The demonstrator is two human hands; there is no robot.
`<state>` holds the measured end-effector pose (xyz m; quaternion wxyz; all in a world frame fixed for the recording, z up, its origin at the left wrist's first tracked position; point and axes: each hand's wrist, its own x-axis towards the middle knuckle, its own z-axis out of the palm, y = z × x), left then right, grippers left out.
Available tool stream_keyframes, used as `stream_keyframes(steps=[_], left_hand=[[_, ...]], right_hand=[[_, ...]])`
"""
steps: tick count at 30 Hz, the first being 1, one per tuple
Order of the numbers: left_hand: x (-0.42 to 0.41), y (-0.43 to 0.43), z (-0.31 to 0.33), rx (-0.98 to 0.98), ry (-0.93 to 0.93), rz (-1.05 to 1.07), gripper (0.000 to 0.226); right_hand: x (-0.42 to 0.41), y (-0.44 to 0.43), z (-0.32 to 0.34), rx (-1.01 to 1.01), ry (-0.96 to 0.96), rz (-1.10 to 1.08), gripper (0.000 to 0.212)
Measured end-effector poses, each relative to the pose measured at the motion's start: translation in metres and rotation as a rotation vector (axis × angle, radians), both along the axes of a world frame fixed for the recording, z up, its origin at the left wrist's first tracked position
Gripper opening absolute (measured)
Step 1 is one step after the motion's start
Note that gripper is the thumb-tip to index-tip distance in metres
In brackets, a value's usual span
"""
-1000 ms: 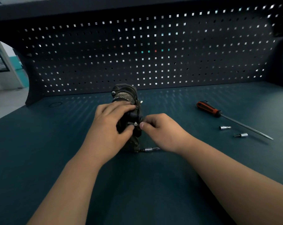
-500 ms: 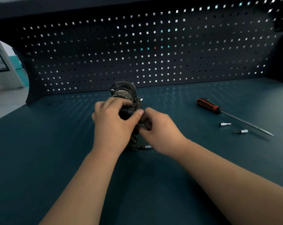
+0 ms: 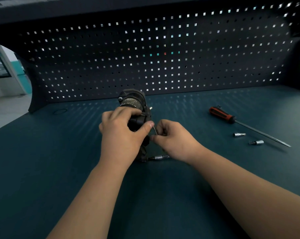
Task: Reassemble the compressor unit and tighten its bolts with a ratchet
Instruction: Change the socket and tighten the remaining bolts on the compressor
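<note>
The left hand [image 3: 121,135] wraps over the near side of the compressor unit [image 3: 132,100], fingers curled across its top and thumb pressed against its right face, gripping the dark housing. The right hand [image 3: 176,141] sits just beside it, thumb and fingertips pinched on the lower end of a thin bolt [image 3: 155,130], which slants up and left until its upper end meets the unit next to the left thumb. The compressor unit stands upright on the tabletop [image 3: 59,169], near the middle and a little in front of the pegboard [image 3: 163,49]; a short stud juts from its right side. A silver socket bit [image 3: 158,157] lies on the tabletop touching the foot of the unit, partly under the right wrist. Well to the right lies a screwdriver [image 3: 222,115] with a red and black handle, its shaft pointing right and toward the viewer. Two small silver sockets [image 3: 239,134] [image 3: 257,142] lie just beside that shaft, on its near side.
</note>
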<state>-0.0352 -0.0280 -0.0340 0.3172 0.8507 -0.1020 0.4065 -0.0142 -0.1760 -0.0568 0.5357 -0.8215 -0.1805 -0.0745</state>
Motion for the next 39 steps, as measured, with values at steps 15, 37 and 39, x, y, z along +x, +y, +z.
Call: stream_keyframes(steps=[15, 37, 39], left_hand=[[0.002, 0.032, -0.018, 0.170, 0.106, -0.083, 0.083], [-0.056, 0.003, -0.052, 0.586, 0.495, 0.056, 0.028], [-0.055, 0.009, -0.044, 0.579, 0.268, -0.015, 0.029]], right_hand=[[0.010, 0.002, 0.011, 0.432, 0.436, -0.033, 0.021], [-0.011, -0.025, 0.017, -0.490, 0.262, 0.134, 0.048], [-0.011, -0.029, 0.019, -0.268, 0.429, 0.233, 0.057]])
